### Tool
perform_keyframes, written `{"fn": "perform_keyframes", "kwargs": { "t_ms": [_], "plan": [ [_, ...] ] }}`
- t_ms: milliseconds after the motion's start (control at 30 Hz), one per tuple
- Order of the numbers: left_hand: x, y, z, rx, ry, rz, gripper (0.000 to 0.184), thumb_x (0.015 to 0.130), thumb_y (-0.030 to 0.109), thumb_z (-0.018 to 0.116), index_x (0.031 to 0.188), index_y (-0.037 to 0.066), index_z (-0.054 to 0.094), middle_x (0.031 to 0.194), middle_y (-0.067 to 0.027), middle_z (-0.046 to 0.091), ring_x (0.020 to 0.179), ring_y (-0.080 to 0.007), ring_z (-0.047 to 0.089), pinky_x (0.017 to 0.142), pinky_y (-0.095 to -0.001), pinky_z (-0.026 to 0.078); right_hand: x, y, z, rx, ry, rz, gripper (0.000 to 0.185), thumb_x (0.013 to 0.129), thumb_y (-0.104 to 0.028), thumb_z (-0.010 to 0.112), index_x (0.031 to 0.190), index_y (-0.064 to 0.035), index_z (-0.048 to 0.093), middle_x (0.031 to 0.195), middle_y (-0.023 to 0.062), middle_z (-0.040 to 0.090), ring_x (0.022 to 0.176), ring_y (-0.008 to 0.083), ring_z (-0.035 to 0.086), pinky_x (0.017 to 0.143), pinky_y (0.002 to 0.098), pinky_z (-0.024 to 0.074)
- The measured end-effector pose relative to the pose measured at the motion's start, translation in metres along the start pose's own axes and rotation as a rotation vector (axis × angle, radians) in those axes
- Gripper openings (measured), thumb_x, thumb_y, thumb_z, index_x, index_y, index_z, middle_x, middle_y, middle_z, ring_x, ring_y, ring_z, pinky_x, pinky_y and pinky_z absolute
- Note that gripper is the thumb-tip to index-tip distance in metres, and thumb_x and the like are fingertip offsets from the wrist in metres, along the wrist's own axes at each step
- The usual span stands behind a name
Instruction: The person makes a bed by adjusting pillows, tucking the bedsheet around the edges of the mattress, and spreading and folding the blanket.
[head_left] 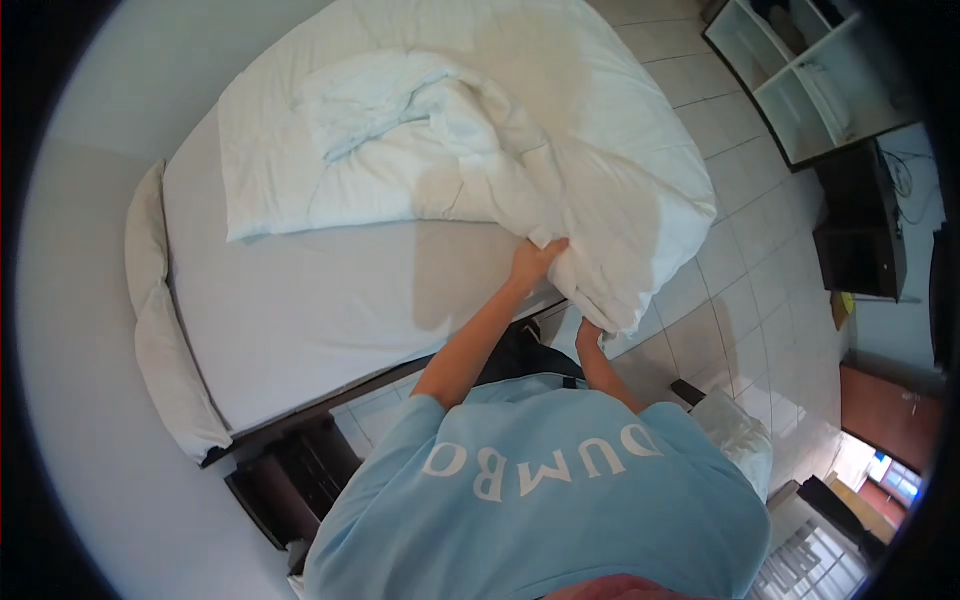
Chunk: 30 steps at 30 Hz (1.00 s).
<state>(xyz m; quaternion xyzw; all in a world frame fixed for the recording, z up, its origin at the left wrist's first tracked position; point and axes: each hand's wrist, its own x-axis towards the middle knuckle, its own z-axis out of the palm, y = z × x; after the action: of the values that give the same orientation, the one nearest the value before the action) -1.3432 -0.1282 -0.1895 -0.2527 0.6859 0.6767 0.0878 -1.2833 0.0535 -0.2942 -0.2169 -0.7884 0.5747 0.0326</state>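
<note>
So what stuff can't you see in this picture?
All in the head view:
- Fingers of the right hand: hidden by the white blanket.
- Far end of the blanket: cut off by the top edge.
- What, if anything, lies under the blanket's folds: covered by it.
- Things in the shelf: too small and dim, partly cut off by the edge.

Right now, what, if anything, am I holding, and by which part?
The white duvet: left hand grips its near edge; right hand, partly hidden, is at its hanging end.

white duvet (480, 165), light-blue shirt (570, 535), white letters (488, 478)
</note>
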Motion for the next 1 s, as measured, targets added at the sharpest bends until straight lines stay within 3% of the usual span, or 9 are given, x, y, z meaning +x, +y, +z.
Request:
{"fn": "perform_keyframes", "kwargs": {
  "t_ms": [233, 300, 367, 433, 500, 533, 667, 900, 1000],
  "plan": [
    [0.039, 0.142, 0.007, -0.81, -0.24, -0.071, 0.046, 0.082, 0.024, 0.055, 0.12, 0.002, 0.042, 0.112, -0.0082, 0.052, 0.101, -0.0211, 0.051, 0.087, -0.0357, 0.042, 0.065, -0.167, -0.036, 0.195, 0.188, -0.307, 0.033, 0.085, -0.012, 0.047, 0.112, 0.0066, 0.048, 0.113, 0.0188, 0.05, 0.105, 0.0259, 0.046, 0.092, 0.0319, 0.0325],
    [0.071, 0.222, -0.02, -1.012, -0.264, 0.219, 0.038, 0.085, 0.028, 0.05, 0.114, 0.005, 0.044, 0.107, -0.0076, 0.053, 0.096, -0.0197, 0.051, 0.083, -0.0352, 0.042, 0.116, -0.197, -0.041, 0.163, -0.024, -0.462, 0.03, 0.081, -0.012, 0.053, 0.103, 0.009, 0.052, 0.1, 0.0155, 0.056, 0.092, 0.0221, 0.049, 0.084, 0.0326, 0.0364],
    [0.116, 0.29, -0.07, -1.259, -0.349, 0.611, 0.031, 0.088, 0.032, 0.046, 0.107, 0.007, 0.046, 0.102, -0.007, 0.054, 0.091, -0.0184, 0.051, 0.079, -0.0348, 0.043, 0.108, -0.294, -0.045, 0.111, -0.016, -0.759, 0.042, 0.083, -0.006, 0.05, 0.123, 0.0017, 0.038, 0.128, 0.0154, 0.036, 0.122, 0.0227, 0.032, 0.101, 0.0366, 0.0243],
    [0.176, 0.314, -0.141, -1.139, -0.611, 0.852, 0.024, 0.088, 0.038, 0.044, 0.089, 0.014, 0.044, 0.086, -0.0062, 0.05, 0.076, -0.0148, 0.046, 0.073, -0.0335, 0.038, 0.104, -0.337, -0.048, 0.065, 0.061, -0.911, 0.042, 0.082, -0.005, 0.049, 0.124, -0.0038, 0.04, 0.135, 0.0156, 0.029, 0.124, 0.026, 0.029, 0.102, 0.0374, 0.0223],
    [0.098, 0.345, -0.137, -0.934, 0.208, 0.477, 0.066, 0.081, 0.052, 0.047, 0.129, 0.01, 0.031, 0.127, -0.0121, 0.04, 0.114, -0.0239, 0.04, 0.098, -0.0412, 0.025, 0.11, -0.319, -0.049, -0.036, 0.127, -0.863, 0.039, 0.081, -0.006, 0.049, 0.12, -0.0048, 0.045, 0.134, 0.0185, 0.029, 0.126, 0.0294, 0.026, 0.1, 0.0361, 0.0231],
    [0.095, 0.324, -0.143, -0.688, 0.12, 0.629, 0.08, 0.079, 0.052, 0.05, 0.134, 0.003, 0.019, 0.139, -0.0146, 0.022, 0.127, -0.027, 0.024, 0.104, -0.0447, 0.011, 0.116, -0.301, -0.044, -0.082, 0.151, -0.836, 0.038, 0.08, -0.007, 0.048, 0.118, -0.0053, 0.048, 0.134, 0.02, 0.029, 0.126, 0.0311, 0.025, 0.099, 0.0354, 0.0235],
    [0.158, 0.162, -0.164, 0.995, 0.456, 0.569, 0.068, 0.073, 0.041, 0.06, 0.132, 0.025, 0.031, 0.141, -0.0131, 0.014, 0.125, -0.0399, 0.019, 0.093, -0.0577, 0.026, 0.141, -0.155, -0.033, -0.173, -0.016, -0.271, 0.045, 0.076, -0.006, 0.046, 0.121, -0.0051, 0.044, 0.13, 0.0211, 0.034, 0.127, 0.0308, 0.023, 0.103, 0.0377, 0.0199],
    [0.033, 0.072, -0.072, 1.038, 0.581, 0.643, 0.049, 0.073, 0.014, 0.057, 0.12, 0.015, 0.043, 0.132, -0.0141, 0.032, 0.118, -0.0376, 0.031, 0.084, -0.0537, 0.032, 0.19, -0.084, -0.049, -0.393, -0.036, -0.056, 0.066, 0.071, -0.01, 0.055, 0.13, -0.0004, 0.028, 0.13, 0.0184, 0.036, 0.121, 0.0286, 0.034, 0.1, 0.0321, 0.0266],
    [-0.006, 0.061, -0.018, 0.812, 0.307, 0.845, 0.028, 0.061, -0.002, 0.055, 0.088, 0.006, 0.052, 0.088, -0.0126, 0.054, 0.08, -0.0321, 0.05, 0.067, -0.044, 0.038, 0.252, -0.07, -0.055, -0.425, -0.036, -0.18, 0.073, 0.066, -0.008, 0.057, 0.132, -0.0014, 0.025, 0.127, 0.0194, 0.039, 0.112, 0.0297, 0.043, 0.095, 0.0328, 0.0325]
  ]
}}
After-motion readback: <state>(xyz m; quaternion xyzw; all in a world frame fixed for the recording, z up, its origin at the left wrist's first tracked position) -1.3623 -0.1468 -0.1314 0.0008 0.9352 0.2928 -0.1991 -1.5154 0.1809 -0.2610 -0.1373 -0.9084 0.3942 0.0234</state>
